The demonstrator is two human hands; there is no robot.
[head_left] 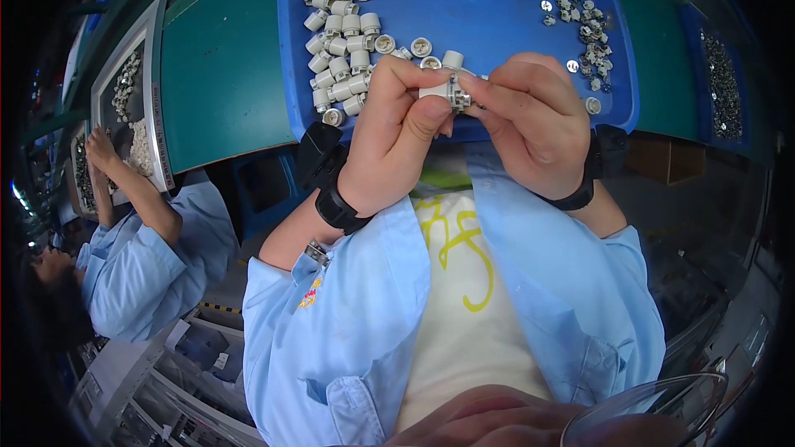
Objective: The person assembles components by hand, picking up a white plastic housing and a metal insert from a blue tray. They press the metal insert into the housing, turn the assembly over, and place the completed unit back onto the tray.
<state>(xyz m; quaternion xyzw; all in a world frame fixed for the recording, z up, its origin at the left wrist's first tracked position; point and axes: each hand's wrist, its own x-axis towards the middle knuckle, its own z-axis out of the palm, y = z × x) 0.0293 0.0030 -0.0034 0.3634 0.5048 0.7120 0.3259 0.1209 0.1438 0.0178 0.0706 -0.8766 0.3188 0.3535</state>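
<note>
My left hand (397,116) pinches a white cylindrical lamp holder (434,93) between thumb and fingers, lying sideways above the near edge of a blue tray (472,0). Small metal pieces (459,98) show at the holder's right end. There my right hand (530,108) is closed in a pinch, its fingertips meeting the metal end; they partly hide what they grip. Just beyond the hands, another white lamp holder (452,60) stands in the tray, beside a few with their open ends showing.
Many white lamp holders (335,25) crowd the tray's left side; small metal parts (592,33) lie along its right. A container of metal pieces (720,83) stands farther right on the green table (219,66). At left, another person's hand (101,149) works over a grey-rimmed tray (156,74).
</note>
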